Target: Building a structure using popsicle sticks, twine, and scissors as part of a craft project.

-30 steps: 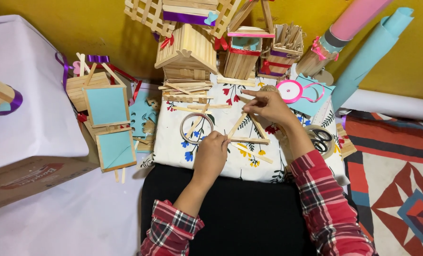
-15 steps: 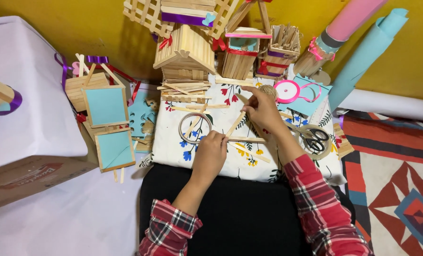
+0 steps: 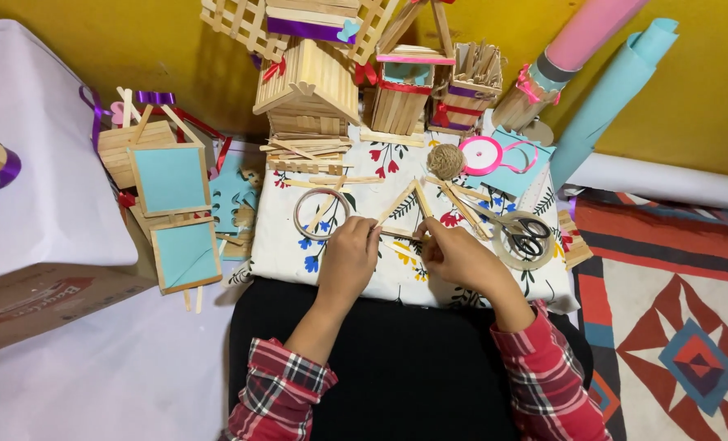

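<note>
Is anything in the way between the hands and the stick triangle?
No. Both hands already touch the stick triangle: the left hand at its lower left corner, the right hand at its lower right. Tape ring lies to the left, scissors to the right, both apart from it.

I count two hands: my left hand (image 3: 349, 255) and right hand (image 3: 460, 257). One stick triangle (image 3: 405, 212) lies between them. I see two blue-panelled stick frames (image 3: 168, 180), one stick house (image 3: 308, 90), one twine ball (image 3: 445, 161), one pair of scissors (image 3: 517, 229), two tape rings (image 3: 321, 214), and two paper rolls (image 3: 617, 90), pink and blue.
</note>
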